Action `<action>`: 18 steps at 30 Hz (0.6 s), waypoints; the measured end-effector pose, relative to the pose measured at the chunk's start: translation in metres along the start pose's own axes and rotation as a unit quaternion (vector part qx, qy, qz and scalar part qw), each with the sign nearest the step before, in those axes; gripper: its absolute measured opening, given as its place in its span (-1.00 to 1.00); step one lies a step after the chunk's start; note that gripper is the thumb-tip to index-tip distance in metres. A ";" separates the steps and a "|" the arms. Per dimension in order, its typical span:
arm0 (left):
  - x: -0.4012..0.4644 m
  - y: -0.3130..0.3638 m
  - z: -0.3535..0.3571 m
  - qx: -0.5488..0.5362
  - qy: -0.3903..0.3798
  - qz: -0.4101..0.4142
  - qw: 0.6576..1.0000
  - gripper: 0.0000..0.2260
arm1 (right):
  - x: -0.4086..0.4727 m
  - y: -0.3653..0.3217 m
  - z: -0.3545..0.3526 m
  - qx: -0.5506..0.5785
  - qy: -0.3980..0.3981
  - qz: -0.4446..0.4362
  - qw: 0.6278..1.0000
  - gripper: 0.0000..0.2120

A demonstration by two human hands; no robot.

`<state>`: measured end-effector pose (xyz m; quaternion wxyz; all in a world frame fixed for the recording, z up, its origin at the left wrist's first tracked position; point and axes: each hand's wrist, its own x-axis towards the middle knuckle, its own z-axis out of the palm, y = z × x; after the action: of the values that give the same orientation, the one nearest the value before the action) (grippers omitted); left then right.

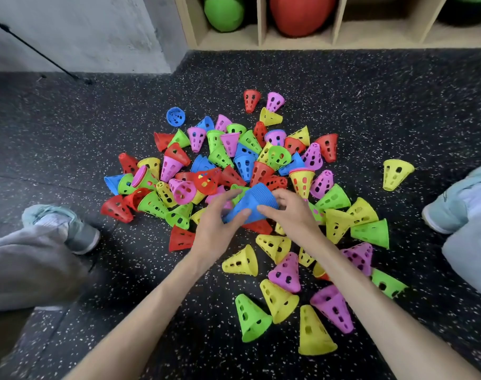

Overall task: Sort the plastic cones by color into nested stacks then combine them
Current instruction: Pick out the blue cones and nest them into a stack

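A nested stack of blue cones (252,202) lies on its side over the middle of the pile, held between both hands. My left hand (218,223) grips its narrow end, thumb on top and fingers curled behind. My right hand (290,211) grips the wide rim end from the right. Around them, loose perforated cones in red, yellow, green, pink and blue lie scattered on the speckled black floor (371,105). A single blue cone (175,116) sits apart at the back left, and another blue cone (244,164) stands in the pile.
My knees and pale shoes flank the pile, the left shoe (69,226) and the right shoe (453,204). A lone yellow cone (395,174) lies at the right. A wooden shelf (261,42) with green and red balls stands at the back.
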<state>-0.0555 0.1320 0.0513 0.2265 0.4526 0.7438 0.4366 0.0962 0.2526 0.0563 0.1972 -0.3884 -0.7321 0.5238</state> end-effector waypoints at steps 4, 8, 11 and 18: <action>0.059 -0.005 -0.006 0.102 -0.046 0.029 0.993 -0.70 | 0.011 0.010 -0.011 -0.008 0.073 0.022 0.997 -0.86; 0.120 -0.014 -0.003 0.210 -0.083 0.024 0.974 -0.64 | 0.018 0.023 -0.017 0.007 0.088 0.042 0.995 -0.89; 0.152 -0.021 0.006 0.286 -0.115 0.014 0.951 -0.55 | 0.023 0.032 -0.020 0.029 0.094 0.048 0.994 -0.90; 0.202 -0.038 0.019 0.353 -0.124 -0.021 0.927 -0.46 | 0.035 0.043 -0.033 0.062 0.093 0.069 0.991 -0.90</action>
<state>-0.1578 0.3089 0.0209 0.1514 0.5379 0.8253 0.0812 0.1135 0.3065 0.0250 0.2517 -0.4719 -0.6483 0.5419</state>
